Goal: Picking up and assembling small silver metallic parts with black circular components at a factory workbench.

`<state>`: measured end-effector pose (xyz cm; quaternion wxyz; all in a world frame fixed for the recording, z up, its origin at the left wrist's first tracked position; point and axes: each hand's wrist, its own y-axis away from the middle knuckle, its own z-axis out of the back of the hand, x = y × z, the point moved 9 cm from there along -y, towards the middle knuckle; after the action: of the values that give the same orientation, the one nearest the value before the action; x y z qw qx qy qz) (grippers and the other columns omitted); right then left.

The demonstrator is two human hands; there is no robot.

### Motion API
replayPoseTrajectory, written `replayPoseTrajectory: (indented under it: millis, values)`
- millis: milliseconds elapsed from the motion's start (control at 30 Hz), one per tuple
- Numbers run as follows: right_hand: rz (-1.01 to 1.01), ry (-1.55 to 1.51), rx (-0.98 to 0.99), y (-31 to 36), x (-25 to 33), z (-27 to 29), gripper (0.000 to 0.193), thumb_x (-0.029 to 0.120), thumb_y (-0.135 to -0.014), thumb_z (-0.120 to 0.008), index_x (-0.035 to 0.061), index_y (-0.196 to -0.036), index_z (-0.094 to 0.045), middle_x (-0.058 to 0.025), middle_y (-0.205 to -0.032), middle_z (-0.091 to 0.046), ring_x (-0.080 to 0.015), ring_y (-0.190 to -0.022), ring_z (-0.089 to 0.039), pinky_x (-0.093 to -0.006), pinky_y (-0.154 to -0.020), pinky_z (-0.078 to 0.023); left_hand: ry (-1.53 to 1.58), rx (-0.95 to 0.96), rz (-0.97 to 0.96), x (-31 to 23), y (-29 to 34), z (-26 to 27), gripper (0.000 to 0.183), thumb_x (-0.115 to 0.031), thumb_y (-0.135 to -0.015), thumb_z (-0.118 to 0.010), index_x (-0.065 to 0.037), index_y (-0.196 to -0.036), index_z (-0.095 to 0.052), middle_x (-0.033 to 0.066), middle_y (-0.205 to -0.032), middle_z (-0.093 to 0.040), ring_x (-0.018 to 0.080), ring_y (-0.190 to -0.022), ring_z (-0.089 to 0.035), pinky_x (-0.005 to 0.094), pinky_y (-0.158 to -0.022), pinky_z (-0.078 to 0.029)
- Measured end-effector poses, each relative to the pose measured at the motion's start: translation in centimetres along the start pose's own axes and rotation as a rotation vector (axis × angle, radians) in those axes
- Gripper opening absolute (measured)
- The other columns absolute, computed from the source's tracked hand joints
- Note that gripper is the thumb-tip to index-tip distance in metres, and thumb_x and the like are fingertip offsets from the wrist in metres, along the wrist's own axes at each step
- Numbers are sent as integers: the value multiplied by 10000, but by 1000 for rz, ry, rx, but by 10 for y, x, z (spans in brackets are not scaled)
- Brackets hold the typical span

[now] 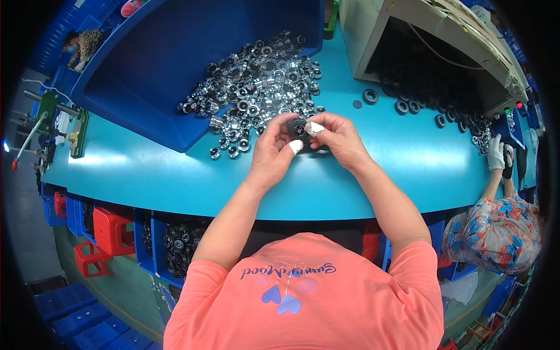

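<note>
Item: one black wheel (298, 130), held above the turquoise table (221, 189), on your side of the loose silvery parts (251, 93). Your left hand (272, 146) grips its left side; your right hand (341, 139) pinches its right, fingertip contact partly hidden. Step, as judged: two-handed fitting or checking; next move calls for firm left support. Spoked face upward, toward you; round, no long axis.

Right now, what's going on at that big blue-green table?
A person in a coral shirt is holding a dark, round part up between the left grip and the right grip. Just beyond, shiny silver-and-black pieces spread from a big blue bin onto the blue-green table. Black rings lie farther right, where another person in a flowered top has white-gloved hands at the table.
</note>
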<state>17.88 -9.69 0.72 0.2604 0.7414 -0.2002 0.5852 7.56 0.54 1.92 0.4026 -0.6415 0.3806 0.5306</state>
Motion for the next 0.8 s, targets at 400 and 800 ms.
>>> replayPoseTrajectory:
  millis: [400,800]
  values:
    - [-96,-113,91,1,-11,-4,233,224,-1005,-620,28,-1123,-669,-28,-946,-676,-77,-778,-632,-215,-733,-550,97,54,74,0,-2,-3,481,-30,-955,-586,-50,-1430,-510,56,-1246,-621,138,-1063,-612,271,-795,-534]
    - [-99,-80,155,5,-13,-16,244,221,-1010,-615,11,-1128,-656,-44,-988,-690,-98,-845,-664,-233,-771,-555,336,30,211,16,-2,9,347,-86,-1001,-535,-17,-1335,-599,77,-1177,-671,143,-969,-631,285,-773,-518]
